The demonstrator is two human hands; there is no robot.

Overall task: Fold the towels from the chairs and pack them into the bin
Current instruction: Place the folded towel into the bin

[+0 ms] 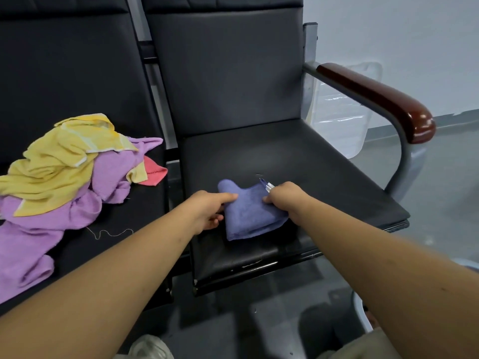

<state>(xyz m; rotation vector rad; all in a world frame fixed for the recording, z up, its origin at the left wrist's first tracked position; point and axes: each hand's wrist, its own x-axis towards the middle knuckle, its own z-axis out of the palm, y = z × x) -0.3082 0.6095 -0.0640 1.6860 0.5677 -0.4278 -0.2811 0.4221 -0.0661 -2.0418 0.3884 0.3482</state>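
A small blue towel [248, 213], folded into a thick pad, lies on the black seat of the right chair [324, 177]. My left hand [211, 209] grips its left edge, thumb on top and fingers curled below. My right hand [282, 196] pinches its upper right corner, where a white tag sticks out. On the left chair's seat [134, 229] lies a loose heap: a yellow towel [59, 161] on top of a purple towel [51, 224], with a pink-red towel [154, 174] peeking out at the heap's right side.
A clear plastic bin [339, 112] stands on the floor behind the right chair's brown wooden armrest [383, 99]. A loose thread [108, 233] lies on the left seat. Grey floor runs in front of the chairs, with a shoe [150, 347] at the bottom edge.
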